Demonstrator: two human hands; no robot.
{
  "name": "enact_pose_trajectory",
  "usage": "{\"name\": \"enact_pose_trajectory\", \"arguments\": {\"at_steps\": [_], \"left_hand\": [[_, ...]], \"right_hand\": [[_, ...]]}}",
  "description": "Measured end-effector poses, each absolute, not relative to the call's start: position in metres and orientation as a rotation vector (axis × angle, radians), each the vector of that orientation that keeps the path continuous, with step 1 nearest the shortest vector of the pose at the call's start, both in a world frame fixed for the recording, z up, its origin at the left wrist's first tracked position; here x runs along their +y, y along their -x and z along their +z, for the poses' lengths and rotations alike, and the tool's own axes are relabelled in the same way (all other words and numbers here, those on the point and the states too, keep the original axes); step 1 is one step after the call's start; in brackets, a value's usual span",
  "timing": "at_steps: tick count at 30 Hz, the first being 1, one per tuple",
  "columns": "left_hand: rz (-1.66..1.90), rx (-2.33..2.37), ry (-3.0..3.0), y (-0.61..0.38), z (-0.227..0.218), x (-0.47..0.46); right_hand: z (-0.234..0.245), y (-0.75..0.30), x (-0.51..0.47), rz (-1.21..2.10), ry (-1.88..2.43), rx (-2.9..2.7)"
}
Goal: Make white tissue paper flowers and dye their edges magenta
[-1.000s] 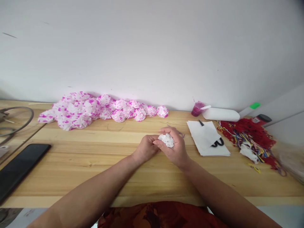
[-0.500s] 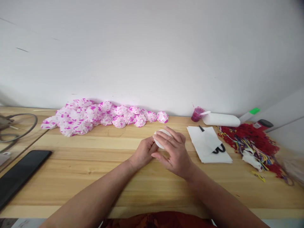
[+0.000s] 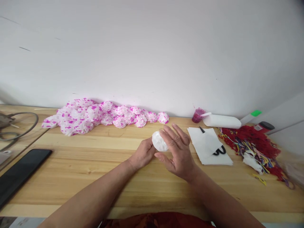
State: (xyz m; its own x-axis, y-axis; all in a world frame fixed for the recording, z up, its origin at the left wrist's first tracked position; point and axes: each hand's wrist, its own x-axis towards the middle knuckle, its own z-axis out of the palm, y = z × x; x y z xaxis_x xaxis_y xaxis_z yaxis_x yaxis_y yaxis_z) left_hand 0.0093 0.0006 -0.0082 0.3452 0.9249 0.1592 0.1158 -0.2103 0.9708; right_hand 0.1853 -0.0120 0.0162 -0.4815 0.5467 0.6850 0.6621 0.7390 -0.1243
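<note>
Wooden table point(image 3: 95, 177): pale, streaked grain, running the width of the view.
Paper flowers point(image 3: 79, 118): white flecked with magenta, heaped at back left, tapering rightward to a single bloom.
Right hand point(image 3: 178, 153): loosely spread, fingers slightly bent, thumb apart; fingertips at the right edge of the white paper round point(image 3: 159, 142), contact uncertain.
Left hand point(image 3: 143, 154): fingers curled, grasping the round's left side.
White paper round: between both hands, above the table.
</note>
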Motion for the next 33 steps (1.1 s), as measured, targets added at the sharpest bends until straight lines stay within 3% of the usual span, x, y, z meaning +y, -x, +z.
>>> {"name": "enact_pose_trajectory", "arguments": {"at_steps": [4,9,14,18,33], "left_hand": [[0.966,0.988,-1.625,-0.007,-0.009,0.002],[1.040,0.974,-1.565,-0.005,-0.009,0.006],[0.978,0.945,-1.312,-0.008,-0.007,0.006],[0.882,0.851,-1.252,-0.010,-0.007,0.003],[0.718,0.733,-0.910,-0.016,-0.006,-0.004]], "right_hand": [[0.016,-0.184,-0.013,-0.138,0.906,-2.303],[0.015,-0.186,-0.010,0.021,0.959,-2.030],[0.001,-0.185,-0.003,0.791,1.109,-1.846],[-0.010,-0.181,0.002,1.383,0.947,-1.721],[-0.001,-0.176,-0.002,1.618,0.861,-1.434]]}}
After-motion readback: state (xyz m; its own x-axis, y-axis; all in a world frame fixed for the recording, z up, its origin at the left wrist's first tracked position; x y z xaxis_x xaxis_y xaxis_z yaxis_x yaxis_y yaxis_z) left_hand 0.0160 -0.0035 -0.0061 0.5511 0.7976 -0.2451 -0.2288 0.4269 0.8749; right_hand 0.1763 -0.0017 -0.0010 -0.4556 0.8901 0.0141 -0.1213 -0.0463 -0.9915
